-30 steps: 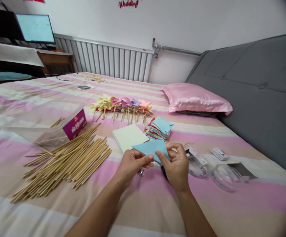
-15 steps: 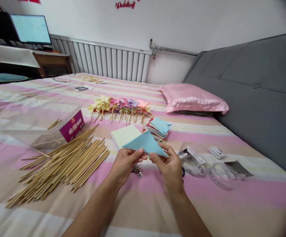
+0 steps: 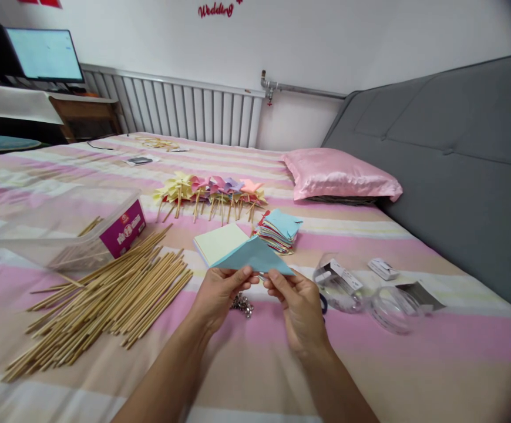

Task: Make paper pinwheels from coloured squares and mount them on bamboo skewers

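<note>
A blue sheet of paper (image 3: 255, 255), folded into a triangle, is held up between both hands. My left hand (image 3: 222, 294) pinches its lower edge near the middle, thumb on top. My right hand (image 3: 297, 302) pinches the same edge a little further right, with fingers behind the paper. Just beyond lies a pad of pale yellow paper (image 3: 221, 242), partly covered by the triangle. A stack of coloured paper pieces (image 3: 279, 230) with a blue one on top sits behind my right hand. Small shiny metal pieces (image 3: 242, 304) lie on the bed between my wrists.
Many bamboo sticks (image 3: 101, 294) spread on the left beside a clear plastic box (image 3: 123, 226). Paper pinwheels on sticks (image 3: 211, 191) lie in a row further back. At right are clear round containers (image 3: 394, 310) and a small white box (image 3: 383, 268). A pink pillow (image 3: 341, 174) rests by the headboard.
My right fingers have slid inward along the folded edge, closer to my left hand. The triangle now lies flatter and its right corner is lifted slightly. The view has shifted a little.
</note>
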`<state>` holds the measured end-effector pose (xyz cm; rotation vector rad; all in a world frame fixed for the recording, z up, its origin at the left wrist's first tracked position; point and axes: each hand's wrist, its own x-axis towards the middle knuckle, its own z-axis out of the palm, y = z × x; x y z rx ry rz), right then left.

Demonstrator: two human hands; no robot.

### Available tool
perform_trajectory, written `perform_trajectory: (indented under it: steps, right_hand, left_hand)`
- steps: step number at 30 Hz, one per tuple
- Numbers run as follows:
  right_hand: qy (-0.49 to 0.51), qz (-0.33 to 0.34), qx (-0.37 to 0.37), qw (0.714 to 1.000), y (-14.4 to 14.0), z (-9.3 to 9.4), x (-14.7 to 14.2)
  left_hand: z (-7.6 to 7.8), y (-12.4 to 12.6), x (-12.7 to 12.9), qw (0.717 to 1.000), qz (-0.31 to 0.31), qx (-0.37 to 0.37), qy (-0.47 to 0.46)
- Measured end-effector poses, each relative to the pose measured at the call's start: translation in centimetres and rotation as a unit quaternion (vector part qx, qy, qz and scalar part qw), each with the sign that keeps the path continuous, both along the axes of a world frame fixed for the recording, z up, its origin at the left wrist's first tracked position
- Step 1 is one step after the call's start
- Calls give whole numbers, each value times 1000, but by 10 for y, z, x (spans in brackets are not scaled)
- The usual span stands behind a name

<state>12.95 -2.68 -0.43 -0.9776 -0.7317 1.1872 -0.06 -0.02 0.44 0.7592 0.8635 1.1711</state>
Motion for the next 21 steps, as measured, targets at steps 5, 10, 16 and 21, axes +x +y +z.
perform_trajectory:
  steps: [5, 10, 16, 21]
  right_hand:
    - [-2, -1, -14, 1000, -2, 0, 1]
    - [-18, 2, -17, 1000, -2, 1, 2]
    - [-29, 1, -10, 1000, -1, 5, 7]
    - [-41, -6, -9, 999, -3, 5, 8]
  left_hand:
    - [-1, 1, -2, 1000, 1, -3, -8]
    - [0, 2, -5, 1000, 5, -16, -18]
    - [2, 3, -5, 999, 14, -28, -28]
    - [3, 2, -5, 999, 14, -21, -20]
